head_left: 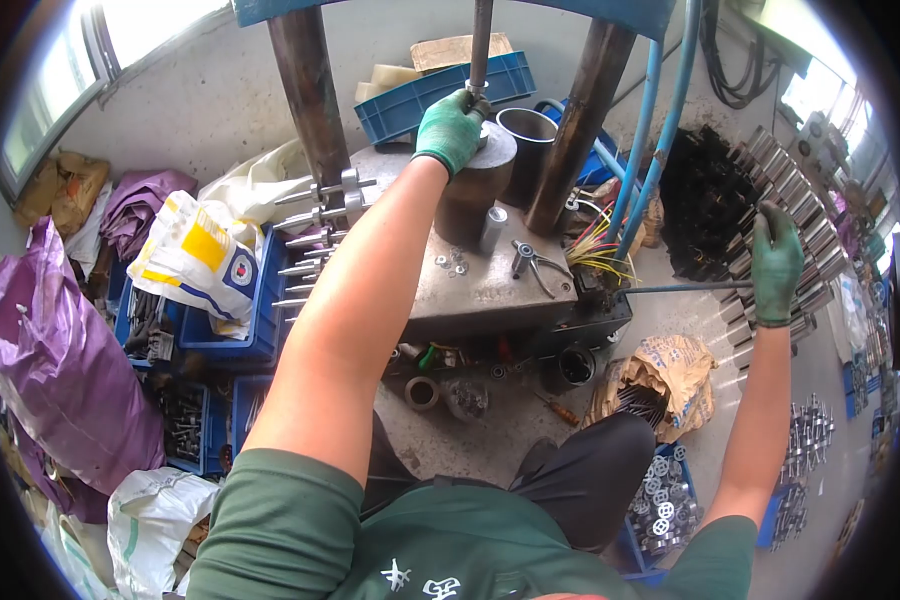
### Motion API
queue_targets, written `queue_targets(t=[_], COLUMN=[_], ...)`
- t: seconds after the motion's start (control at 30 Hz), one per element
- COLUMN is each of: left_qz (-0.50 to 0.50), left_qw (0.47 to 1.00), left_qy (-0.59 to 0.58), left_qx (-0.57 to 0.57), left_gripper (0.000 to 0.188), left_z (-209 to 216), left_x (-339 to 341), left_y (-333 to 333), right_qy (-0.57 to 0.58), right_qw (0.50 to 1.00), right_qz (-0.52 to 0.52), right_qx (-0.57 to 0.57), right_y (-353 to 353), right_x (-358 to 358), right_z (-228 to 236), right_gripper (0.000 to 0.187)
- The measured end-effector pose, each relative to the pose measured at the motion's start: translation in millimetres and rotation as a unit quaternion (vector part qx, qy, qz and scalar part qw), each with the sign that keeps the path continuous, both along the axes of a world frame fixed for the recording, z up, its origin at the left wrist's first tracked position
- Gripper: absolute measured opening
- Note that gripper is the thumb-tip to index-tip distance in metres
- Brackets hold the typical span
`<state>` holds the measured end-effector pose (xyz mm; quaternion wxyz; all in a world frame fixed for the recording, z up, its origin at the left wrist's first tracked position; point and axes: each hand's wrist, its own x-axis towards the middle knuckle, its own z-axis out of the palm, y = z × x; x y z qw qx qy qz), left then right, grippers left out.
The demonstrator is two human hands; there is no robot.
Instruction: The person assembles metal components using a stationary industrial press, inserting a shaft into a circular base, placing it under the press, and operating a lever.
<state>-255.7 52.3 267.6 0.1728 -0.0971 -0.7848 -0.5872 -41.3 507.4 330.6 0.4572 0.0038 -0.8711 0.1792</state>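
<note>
My left hand, in a green glove, reaches to the top of a thick steel cylinder. Its fingers close around a small metal part directly below the press ram; most of that part is hidden. Out to the right, my right hand, also gloved in green, is at the end of a long lever rod. The fingers look curled, though the grip itself is partly hidden. On the press table stand a small grey sleeve, several washers and pliers.
Steel columns flank the ram, with blue hoses at the right. Shafts with discs line the table's left edge. A blue crate and purple sack lie left; a paper sack and stacked metal tubes right.
</note>
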Motion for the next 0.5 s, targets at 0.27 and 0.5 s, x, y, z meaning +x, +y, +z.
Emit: queue_targets(t=[0.27,0.5], left_qz=[-0.005,-0.011], left_qw=[1.000,1.000], left_qy=[-0.021,-0.019], left_qx=[0.008,0.016], left_gripper=[0.021,0.023], left_z=[2.4,8.6], left_x=[5.2,13.7], left_y=[2.6,2.1], right_qy=[-0.138,-0.553], right_qw=[0.990,0.813], right_qz=[0.012,0.108], right_qx=[0.012,0.145], right_y=[9.6,-55.0], right_x=[52.8,194.2], right_z=[-25.1,-93.8], right_gripper=[0.038,0.032])
